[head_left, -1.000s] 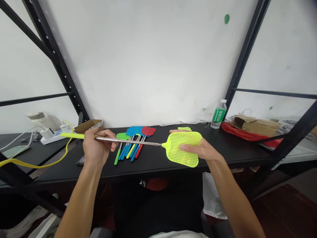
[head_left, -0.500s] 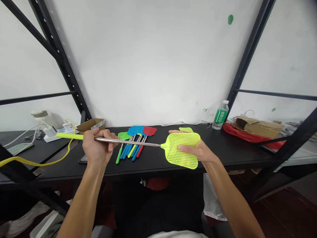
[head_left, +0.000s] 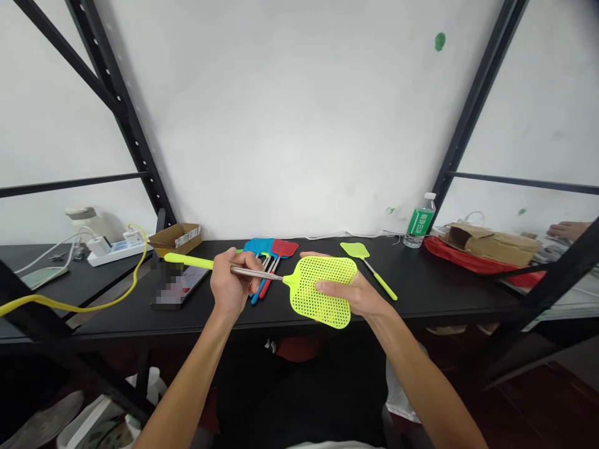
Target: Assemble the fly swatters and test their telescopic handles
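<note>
Through the head camera I see two bare hands over a black tabletop, holding one yellow fly swatter crosswise in front of the body. My left hand has its fingers closed around the metal rod; the smooth yellow grip sticks out beyond it to the left, tipped slightly upward. My right hand holds the square, hole-patterned head: the thumb lies flat on the near face, and the other fingers are behind the mesh, mostly hidden. The swatter is lifted, its head just above the tabletop's front edge from where I look.

Behind my left hand, a group of swatters lies close together, partly covered; a blue head and a red head show clearly, with handles pointing toward me. To the right, well apart from that group, a second yellow swatter lies alone, head toward the white wall, handle slanting toward me.

Farther right stands a clear bottle with a green label, near a torn cardboard carton on something red. On the left are a small open box, a flat dark device partly blurred out, and a white power strip.
</note>
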`<state>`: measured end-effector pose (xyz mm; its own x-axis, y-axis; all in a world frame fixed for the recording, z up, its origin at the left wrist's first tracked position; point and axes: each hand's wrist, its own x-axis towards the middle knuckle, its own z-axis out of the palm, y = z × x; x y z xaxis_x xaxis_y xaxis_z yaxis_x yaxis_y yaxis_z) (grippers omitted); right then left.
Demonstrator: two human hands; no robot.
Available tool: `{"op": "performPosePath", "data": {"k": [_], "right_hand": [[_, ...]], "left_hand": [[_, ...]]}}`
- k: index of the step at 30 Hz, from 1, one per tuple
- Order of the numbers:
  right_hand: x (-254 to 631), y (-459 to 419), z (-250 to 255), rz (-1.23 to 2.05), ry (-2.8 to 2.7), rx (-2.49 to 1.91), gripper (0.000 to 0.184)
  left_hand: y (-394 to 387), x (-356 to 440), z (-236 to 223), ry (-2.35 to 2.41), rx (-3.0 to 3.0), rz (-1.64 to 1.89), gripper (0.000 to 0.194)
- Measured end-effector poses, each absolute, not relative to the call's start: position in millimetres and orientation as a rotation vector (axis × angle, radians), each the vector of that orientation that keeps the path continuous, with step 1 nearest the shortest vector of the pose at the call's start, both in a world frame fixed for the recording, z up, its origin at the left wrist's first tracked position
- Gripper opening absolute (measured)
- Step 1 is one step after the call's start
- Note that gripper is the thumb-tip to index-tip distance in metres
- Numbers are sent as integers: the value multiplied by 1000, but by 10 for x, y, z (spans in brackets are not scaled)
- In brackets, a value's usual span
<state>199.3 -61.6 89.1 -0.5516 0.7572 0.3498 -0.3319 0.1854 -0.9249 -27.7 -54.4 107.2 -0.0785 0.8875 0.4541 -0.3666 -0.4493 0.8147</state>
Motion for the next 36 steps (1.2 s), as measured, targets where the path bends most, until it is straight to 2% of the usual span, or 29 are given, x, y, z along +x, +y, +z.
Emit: {"op": "performPosePath", "data": {"k": [4, 8, 10, 12, 16, 18, 22, 25, 27, 31, 36], "right_hand": [[2098, -567, 907, 1497, -1567, -463, 58], [2347, -518, 936, 1445, -1517, -546, 49], [2488, -503, 969, 1417, -1496, -597, 46], [2609, -494, 1019, 1364, -1473, -642, 46], [2784, -449, 1115, 1249, -1394, -761, 48], [2883, -399, 1134, 1179, -1327, -797, 49], [3207, -302, 1118, 904, -1176, -834, 44], [3519, -289, 1101, 776, -1086, -836, 40], [3696, -300, 1092, 710, -1037, -808, 35], [3870, -301, 1075, 663, -969, -749, 29], [3767, -247, 1068, 691, -974, -794, 27]], "left_hand": [[-482, -437, 1099, 733, 1324, 1600, 43], [-370, -662, 1138, 715, 1193, 1814, 41], [-341, -761, 1147, 773, 1227, 1862, 33], [-352, -806, 1143, 878, 1404, 1736, 27], [-454, -692, 1125, 931, 1775, 1179, 19], [-482, -579, 1105, 922, 1831, 1012, 14], [-369, -372, 935, 886, 1786, 1017, 24], [-190, -227, 671, 914, 1646, 1151, 30], [-93, -118, 477, 982, 1607, 1107, 31], [-68, 109, 216, 1055, 1705, 954, 34], [-271, 280, 214, 1145, 2081, 767, 43]]}}
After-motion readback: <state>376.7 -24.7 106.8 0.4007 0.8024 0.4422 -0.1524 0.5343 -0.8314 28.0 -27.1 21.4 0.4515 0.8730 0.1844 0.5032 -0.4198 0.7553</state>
